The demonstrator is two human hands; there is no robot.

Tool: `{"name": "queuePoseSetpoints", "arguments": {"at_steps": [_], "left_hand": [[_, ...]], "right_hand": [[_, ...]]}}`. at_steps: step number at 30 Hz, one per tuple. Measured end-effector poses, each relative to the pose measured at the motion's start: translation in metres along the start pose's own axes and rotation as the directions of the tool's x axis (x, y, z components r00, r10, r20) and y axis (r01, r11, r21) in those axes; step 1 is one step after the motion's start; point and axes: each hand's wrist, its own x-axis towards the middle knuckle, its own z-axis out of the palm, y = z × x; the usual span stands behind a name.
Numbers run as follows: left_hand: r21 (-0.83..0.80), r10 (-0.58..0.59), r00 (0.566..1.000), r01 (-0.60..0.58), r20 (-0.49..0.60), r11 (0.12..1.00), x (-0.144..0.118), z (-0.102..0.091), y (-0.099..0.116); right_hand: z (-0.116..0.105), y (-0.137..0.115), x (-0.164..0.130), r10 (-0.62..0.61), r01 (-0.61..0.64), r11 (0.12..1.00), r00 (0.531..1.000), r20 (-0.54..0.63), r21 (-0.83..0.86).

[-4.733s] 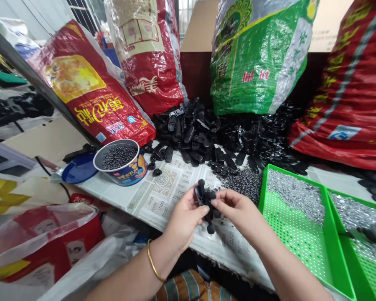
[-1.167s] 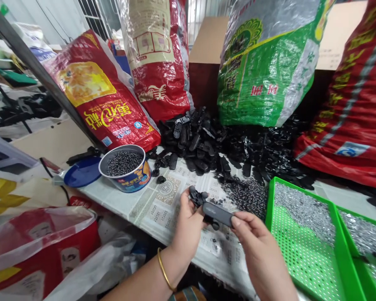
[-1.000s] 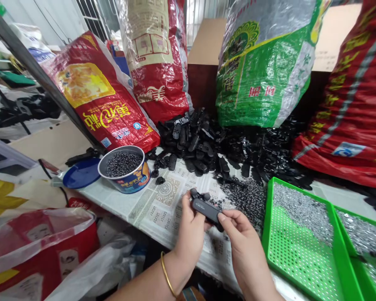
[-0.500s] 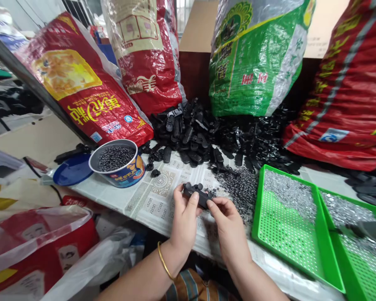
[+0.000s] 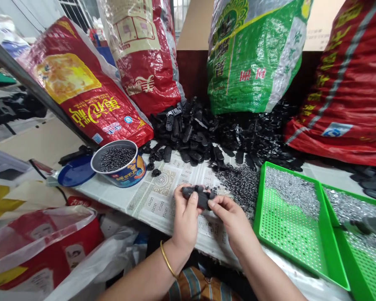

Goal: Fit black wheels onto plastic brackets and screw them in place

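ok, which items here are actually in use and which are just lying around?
In use:
- black plastic part, held between left hand and right hand
- pile of black parts
- tin of black pellets
- green tray

Lying about:
- woven sacks
- blue lid
- plastic bags

Along the back edge of the table (image 5: 163, 196) I see four big woven sacks: a red sack with yellow print (image 5: 81, 92) at the left, a red and beige sack (image 5: 144, 54) beside it, a green sack (image 5: 253, 54) in the middle and a red striped sack (image 5: 347, 83) at the right. A heap of black plastic parts (image 5: 207, 133) lies at their feet. Near the left edge stands a tin of black pellets (image 5: 119, 161), with a blue lid (image 5: 75, 170) just beside it. Toward the right edge are two green perforated trays (image 5: 288, 234) (both hold small silvery pieces), and loose dark pellets (image 5: 241, 184) lie next to the nearer one.
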Motion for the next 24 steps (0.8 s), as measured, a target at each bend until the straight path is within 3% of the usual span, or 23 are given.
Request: {"name": "queuePoseSetpoints", "arguments": {"at_steps": [6, 9, 12, 19, 24], "left_hand": [[-0.143, -0.044, 0.996, 0.054, 0.075, 0.988, 0.000, 0.008, 0.000], [-0.230, -0.032, 0.997, 0.047, 0.068, 0.972, 0.001, 0.011, 0.001], [-0.241, -0.037, 0.998, 0.048, 0.051, 0.969, 0.001, 0.012, 0.004], [-0.217, -0.094, 0.995, 0.088, -0.018, 0.972, -0.004, 0.008, 0.009], [-0.203, -0.091, 0.995, 0.082, -0.039, 0.976, -0.009, 0.010, 0.009]], "right_hand": [[0.000, 0.003, -0.003, -0.118, 0.111, 0.992, 0.985, -0.126, -0.060], [0.000, 0.006, -0.007, -0.092, 0.084, 0.991, 0.993, -0.073, -0.109], [0.003, 0.010, -0.008, -0.026, 0.026, 0.999, 1.000, -0.003, 0.048], [0.017, 0.009, -0.006, -0.031, 0.041, 0.922, 0.999, -0.033, 0.384], [0.018, 0.010, -0.003, -0.101, 0.133, 0.927, 0.989, -0.108, 0.350]]}}
